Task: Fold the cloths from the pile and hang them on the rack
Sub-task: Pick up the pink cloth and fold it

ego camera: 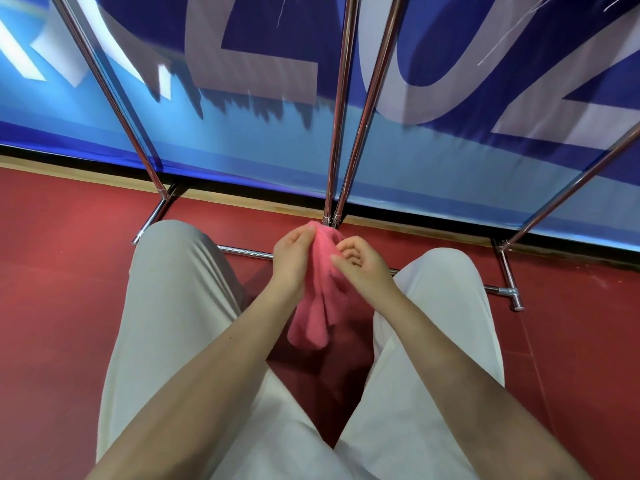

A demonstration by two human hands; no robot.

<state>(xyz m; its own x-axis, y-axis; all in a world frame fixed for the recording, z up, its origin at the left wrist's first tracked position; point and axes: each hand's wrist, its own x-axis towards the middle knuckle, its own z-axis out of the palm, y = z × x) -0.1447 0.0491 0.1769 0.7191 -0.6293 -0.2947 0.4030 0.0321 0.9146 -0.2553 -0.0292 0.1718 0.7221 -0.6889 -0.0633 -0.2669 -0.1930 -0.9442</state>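
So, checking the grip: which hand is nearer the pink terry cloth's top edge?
Left. The left hand pinches the pink terry cloth at its top edge; the right hand touches lower.

A red floor [62, 271] fills the lower part of the view, smooth and matte, with a thin seam line running across it at the far right. Along its far edge runs a pale wooden strip [242, 199], and right behind that strip stands a large blue banner [277, 147]. The banner is light blue near the floor and dark blue higher up, with big pale letters.
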